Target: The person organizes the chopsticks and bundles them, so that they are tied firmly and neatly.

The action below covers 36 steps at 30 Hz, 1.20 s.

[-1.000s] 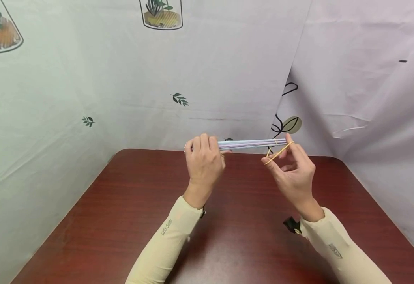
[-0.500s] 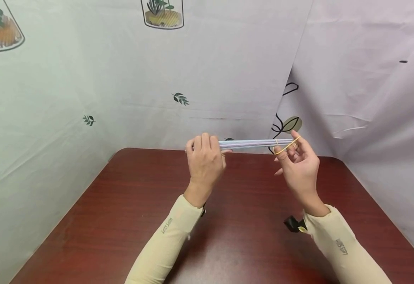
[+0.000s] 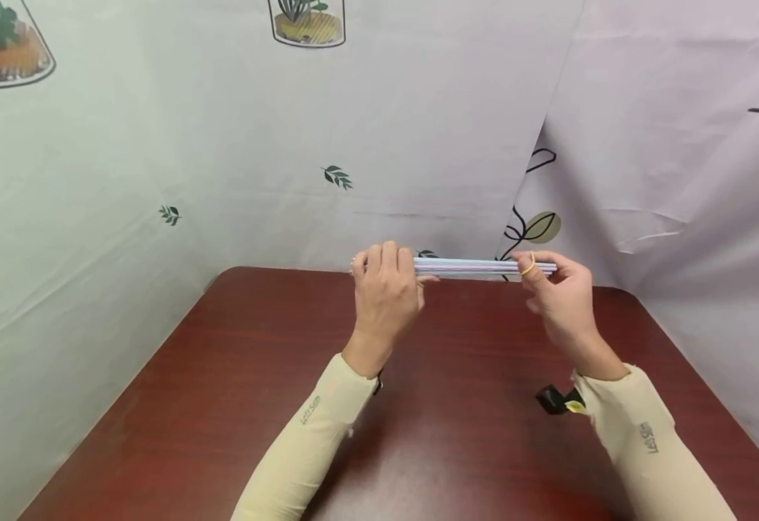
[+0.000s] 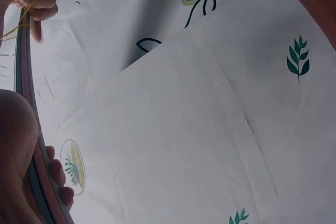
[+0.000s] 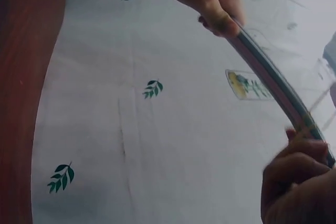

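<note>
A bundle of slim pale blue and lilac sticks (image 3: 467,267) is held level above the far edge of the table. My left hand (image 3: 387,293) grips its left part, the fingers wrapped over it; in the left wrist view the thumb lies along one side of the sticks (image 4: 39,169). At the other end, my right hand (image 3: 564,293) has thumb and fingers around the tips, with a yellow rubber band (image 3: 532,257) looped at the thumb and forefinger. Strands of the rubber band (image 4: 23,25) cross the sticks in the left wrist view. The palm hides the left stick ends.
Below the hands spreads a dark red-brown table (image 3: 275,347). White cloth (image 3: 249,145) printed with leaves and jars hangs behind and at both sides. A small black device (image 3: 551,399) is strapped at the right wrist.
My right hand has moved right, and its thumb and forefinger have closed in on the stick ends. The stretched rubber band has drawn in there. The left hand keeps its grip.
</note>
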Motion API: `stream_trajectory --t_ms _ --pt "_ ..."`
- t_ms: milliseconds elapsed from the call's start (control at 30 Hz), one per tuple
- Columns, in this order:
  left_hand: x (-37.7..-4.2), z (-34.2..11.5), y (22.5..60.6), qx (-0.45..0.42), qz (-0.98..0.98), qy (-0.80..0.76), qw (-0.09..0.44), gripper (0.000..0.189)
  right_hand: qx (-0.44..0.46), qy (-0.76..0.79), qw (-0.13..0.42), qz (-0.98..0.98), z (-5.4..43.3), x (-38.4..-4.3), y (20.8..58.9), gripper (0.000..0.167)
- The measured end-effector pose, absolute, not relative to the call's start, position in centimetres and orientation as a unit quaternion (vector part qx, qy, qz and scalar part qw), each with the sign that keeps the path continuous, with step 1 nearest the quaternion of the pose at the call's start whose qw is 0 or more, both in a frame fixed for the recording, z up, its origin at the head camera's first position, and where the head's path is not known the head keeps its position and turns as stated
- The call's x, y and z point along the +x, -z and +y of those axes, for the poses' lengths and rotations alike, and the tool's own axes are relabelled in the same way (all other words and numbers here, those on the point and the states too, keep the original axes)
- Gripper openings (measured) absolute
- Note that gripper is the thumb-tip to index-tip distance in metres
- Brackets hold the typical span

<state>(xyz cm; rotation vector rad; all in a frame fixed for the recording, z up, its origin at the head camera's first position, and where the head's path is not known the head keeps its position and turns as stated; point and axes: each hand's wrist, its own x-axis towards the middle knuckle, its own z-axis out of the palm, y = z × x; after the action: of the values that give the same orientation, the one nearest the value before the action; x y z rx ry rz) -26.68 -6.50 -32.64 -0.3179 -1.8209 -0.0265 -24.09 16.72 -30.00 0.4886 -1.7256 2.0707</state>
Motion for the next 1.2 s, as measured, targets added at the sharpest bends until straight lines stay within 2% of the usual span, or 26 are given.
stream_trajectory --t_ms 267,467,633,767,933,1067,1200 --pt "-26.6 -6.3 32.6 -0.164 -0.777 -0.004 0.607 0.057 0.258 -0.748 0.022 -0.611 18.6 -24.7 29.9 0.018" --pt "-26.6 -6.3 32.5 -0.172 -0.789 -0.002 0.59 0.06 0.318 -0.753 -0.048 -0.573 19.5 -25.0 29.9 0.03" --pt "-26.6 -6.6 32.6 -0.178 -0.793 0.003 0.582 0.059 0.34 -0.744 -0.09 -0.568 20.0 -25.3 30.1 0.032" --pt "-26.7 -6.7 32.6 -0.176 -0.794 -0.002 0.582 0.06 0.345 -0.731 -0.089 -0.581 20.3 -25.5 30.2 0.031" --pt "-26.7 -6.6 32.6 -0.179 -0.793 -0.013 0.582 0.061 0.321 -0.725 -0.059 -0.606 20.8 -25.5 29.9 0.03" --pt "-26.7 -6.6 32.7 -0.182 -0.797 -0.014 0.576 0.061 0.297 -0.681 -0.014 -0.669 21.1 -25.5 29.5 0.033" --pt "-26.7 -6.5 32.8 -0.189 -0.794 -0.011 0.578 0.061 0.276 -0.564 0.047 -0.777 21.1 -25.3 29.1 0.031"
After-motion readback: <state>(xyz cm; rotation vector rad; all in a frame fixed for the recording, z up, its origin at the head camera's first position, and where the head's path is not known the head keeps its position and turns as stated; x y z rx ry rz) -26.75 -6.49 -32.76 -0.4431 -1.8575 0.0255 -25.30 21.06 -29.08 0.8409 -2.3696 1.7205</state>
